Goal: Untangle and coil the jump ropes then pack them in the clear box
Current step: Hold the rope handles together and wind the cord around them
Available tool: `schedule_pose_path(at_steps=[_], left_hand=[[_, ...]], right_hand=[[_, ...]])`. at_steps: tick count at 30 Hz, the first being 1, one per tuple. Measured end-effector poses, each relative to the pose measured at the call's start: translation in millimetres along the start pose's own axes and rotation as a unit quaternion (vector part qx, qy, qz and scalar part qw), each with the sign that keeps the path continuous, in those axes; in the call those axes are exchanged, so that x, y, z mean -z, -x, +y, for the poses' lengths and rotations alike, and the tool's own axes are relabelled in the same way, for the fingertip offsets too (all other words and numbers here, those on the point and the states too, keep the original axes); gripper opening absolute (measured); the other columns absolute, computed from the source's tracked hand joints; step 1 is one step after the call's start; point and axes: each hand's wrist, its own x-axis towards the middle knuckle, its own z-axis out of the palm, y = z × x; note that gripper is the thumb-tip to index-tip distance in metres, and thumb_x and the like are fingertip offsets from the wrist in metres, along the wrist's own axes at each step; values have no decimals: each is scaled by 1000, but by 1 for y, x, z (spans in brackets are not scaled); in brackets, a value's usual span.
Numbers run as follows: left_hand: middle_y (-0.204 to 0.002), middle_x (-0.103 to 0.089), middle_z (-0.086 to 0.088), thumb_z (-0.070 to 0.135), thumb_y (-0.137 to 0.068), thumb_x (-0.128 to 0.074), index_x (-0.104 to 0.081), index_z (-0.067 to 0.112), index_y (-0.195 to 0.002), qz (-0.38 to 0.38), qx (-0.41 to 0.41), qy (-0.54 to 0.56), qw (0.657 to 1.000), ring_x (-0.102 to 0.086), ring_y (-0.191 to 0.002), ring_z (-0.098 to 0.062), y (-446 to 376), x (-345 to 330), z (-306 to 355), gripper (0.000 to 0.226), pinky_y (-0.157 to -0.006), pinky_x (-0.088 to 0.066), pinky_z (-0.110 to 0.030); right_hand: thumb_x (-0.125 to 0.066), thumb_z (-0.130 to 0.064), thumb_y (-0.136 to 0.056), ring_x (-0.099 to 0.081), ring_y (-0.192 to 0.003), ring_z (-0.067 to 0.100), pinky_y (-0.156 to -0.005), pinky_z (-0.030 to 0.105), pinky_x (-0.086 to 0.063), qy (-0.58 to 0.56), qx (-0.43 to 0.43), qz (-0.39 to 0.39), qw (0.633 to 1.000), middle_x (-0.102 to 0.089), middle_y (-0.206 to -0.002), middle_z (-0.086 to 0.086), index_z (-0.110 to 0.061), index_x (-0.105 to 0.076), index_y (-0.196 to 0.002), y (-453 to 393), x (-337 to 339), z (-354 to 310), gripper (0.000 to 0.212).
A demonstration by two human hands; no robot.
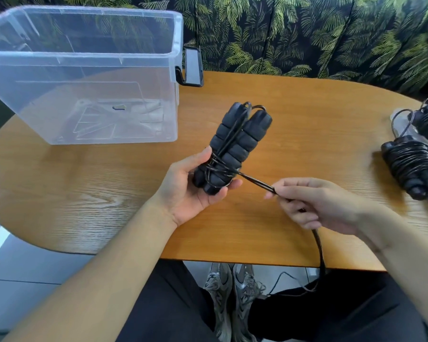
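Two black foam jump-rope handles (232,149) are gripped side by side, bases in the curled left hand (190,188), above the tabletop (109,193). Their cord (257,182) is pinched taut in the right hand's fingers (285,191), trailing off the edge.

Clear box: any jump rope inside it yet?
No. The clear box holds no rope; two coiled ropes lie on the table.

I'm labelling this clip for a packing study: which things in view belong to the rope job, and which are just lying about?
Part of the job:
- jump rope handles, gripped by the left hand
- cord, pinched by the right hand
- two wound jump ropes at the table's right edge
- clear box, nothing packed yet

Just lying about:
- black stand beside the box
- wooden table
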Motion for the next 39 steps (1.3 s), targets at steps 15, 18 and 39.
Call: schedule_pose_path(at_steps=[15, 18, 39], left_hand=[[-96, -69, -16, 41, -83, -78, -66, 8, -119, -143, 43, -101, 984, -66, -56, -18, -4, 10, 3, 51, -36, -45, -15], [-99, -64, -21, 38, -87, -75, -50, 8, -128, -165, 63, -124, 976, -67, -59, -20, -6, 11, 3, 56, -38, -48, -16], [-112, -73, -23, 29, -85, -73, -62, 18, -126, -50, 124, -353, 926, -73, -88, -40, -1, -20, 3, 43, -63, -64, -36]], right_hand=[[-68, -28, -61, -25, -52, 12, -52, 28, -16, 205, -4, 55, 977, -34, -54, -5, -30, -59, -47, -29, 1, -48, 17], [-69, -18, -67, -29, -66, 25, -61, 32, -15, 86, -31, 37, 995, -46, -70, 8, -14, -63, -71, -34, 6, -57, 9], [-58, -55, -95, -45, -55, 10, -60, 27, -36, 400, -7, 137, 906, -55, -60, -8, -24, -78, -82, -31, -25, -78, 39]])
